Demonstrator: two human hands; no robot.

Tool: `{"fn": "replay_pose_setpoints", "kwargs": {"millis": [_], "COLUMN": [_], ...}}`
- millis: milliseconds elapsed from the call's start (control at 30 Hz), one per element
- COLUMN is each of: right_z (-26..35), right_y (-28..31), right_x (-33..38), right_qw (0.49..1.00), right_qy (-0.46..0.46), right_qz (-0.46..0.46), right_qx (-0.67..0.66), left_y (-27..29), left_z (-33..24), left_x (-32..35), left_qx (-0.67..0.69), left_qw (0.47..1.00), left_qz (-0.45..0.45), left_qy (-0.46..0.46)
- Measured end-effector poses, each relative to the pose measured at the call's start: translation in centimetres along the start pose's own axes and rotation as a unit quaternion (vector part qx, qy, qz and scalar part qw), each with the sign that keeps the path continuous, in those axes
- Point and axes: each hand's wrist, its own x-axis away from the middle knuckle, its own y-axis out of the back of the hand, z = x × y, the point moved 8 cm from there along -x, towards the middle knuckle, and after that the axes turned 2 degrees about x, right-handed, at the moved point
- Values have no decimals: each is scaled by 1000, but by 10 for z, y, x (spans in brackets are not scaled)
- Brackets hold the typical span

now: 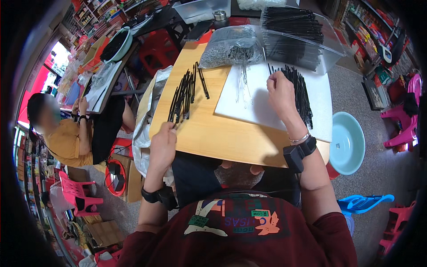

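Left hand [163, 144] curled at the near end of black rods [181, 95] on the worktop's [209, 135] left; right hand [281, 93], fingers bunched, beside the rod pile [301, 91] on the white board [258, 111], right; whether either grips anything, I cannot tell.

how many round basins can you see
2: a light blue basin right of the wooden table, and a pale basin at upper left holding black items. Others may be hidden.

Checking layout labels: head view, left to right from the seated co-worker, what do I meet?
Seated co-worker → left hand → left pile of black sticks → clear plastic bag → right hand → light-blue basin → upper-right pink chair.
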Motion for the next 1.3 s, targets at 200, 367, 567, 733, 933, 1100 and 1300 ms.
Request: {"fn": "replay_pose_setpoints", "kwargs": {"millis": [200,367,567,733,933,1100,1300], "right_z": [-7,-2,-17,-24,-24,-22,-18], "right_y": [-19,-30,-20,-25,-28,-38,-45], "right_x": [6,1,-3,-5,-3,0,7], "right_qw": [928,850,829,808,804,808,805], "right_qy": [-149,-149,-189,-194,-211,-214,-238], "right_qz": [95,124,36,19,26,71,104], "right_qx": [-327,-490,-526,-556,-555,-544,-533], "left_y": [-12,-86,-127,-146,-148,-149,-147], "left_z": [-45,-91,-130,-134,-133,-132,-137], "left_x": [-20,-69,-106,-112,-111,-110,-105], "left_qx": [447,548,580,633,630,628,635], "left_qw": [894,817,772,717,710,709,692], "left_qz": [28,173,261,291,312,320,343], "left_qy": [-12,-43,11,-30,-28,-21,-17]}}
